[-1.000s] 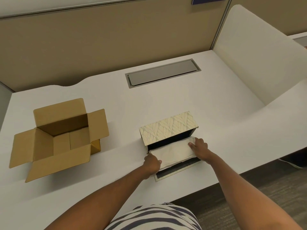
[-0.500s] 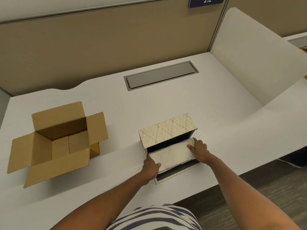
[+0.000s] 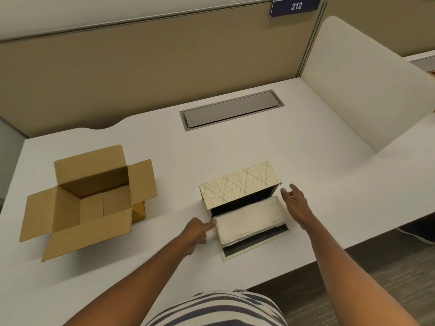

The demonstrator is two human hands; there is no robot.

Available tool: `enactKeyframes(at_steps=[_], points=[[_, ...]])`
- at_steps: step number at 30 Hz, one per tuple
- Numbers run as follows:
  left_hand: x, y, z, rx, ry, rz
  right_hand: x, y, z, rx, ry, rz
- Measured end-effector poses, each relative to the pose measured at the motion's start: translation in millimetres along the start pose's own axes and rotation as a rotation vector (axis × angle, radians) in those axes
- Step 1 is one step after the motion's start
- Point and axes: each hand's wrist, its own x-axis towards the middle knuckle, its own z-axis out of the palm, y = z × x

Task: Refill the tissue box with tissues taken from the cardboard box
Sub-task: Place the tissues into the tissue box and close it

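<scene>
Seating a soft stack of tissues in the open box

Lying on its side on the desk (image 3: 235, 142), the tissue box (image 3: 240, 184) is seen with its base flap folded down toward the person. The stack of tissues (image 3: 249, 218) rests half inside the opening, half on the flap. The stack is judged light, soft and easily buckled; it is best taken by its two short ends and slid flat. The left hand (image 3: 197, 231) is held loosely spread, fingertips at the stack's left end. The right hand (image 3: 294, 203) is open, just beside the right end. Half a second earlier both hands were pressed on the stack; now the right is lifted clear. The cardboard box (image 3: 91, 203) looks empty.
</scene>
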Motion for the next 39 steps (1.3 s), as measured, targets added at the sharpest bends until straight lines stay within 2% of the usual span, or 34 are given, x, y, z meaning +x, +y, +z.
enactKeyframes(at_steps=[2, 5, 9, 12, 15, 20, 27, 33, 39], points=[[1, 10, -13, -0.069, 0.043, -0.025, 7, -10, -6, -0.015, 0.111, -0.066], [3, 27, -26, -0.170, 0.114, -0.055, 15, -32, -13, -0.042, 0.133, -0.172], [6, 50, -28, -0.223, 0.153, -0.030, 27, -61, -18, -0.190, 0.033, -0.178], [9, 59, -24, -0.250, 0.114, 0.009, 40, -73, -15, -0.315, -0.050, -0.154], [9, 61, -19, -0.329, 0.036, 0.037, 45, -83, -15, -0.277, -0.097, -0.153], [5, 58, -19, -0.465, 0.025, 0.109, 48, -93, -26, -0.282, -0.201, -0.201], [-2, 51, -10, -0.376, 0.120, 0.300, 47, -96, -32, -0.365, -0.296, -0.273], [-5, 44, -7, -0.293, 0.177, 0.342, 42, -90, -37, -0.388, -0.274, -0.314], [-15, 36, -5, -0.246, 0.167, 0.381, 35, -90, -43, -0.335, -0.267, -0.274]])
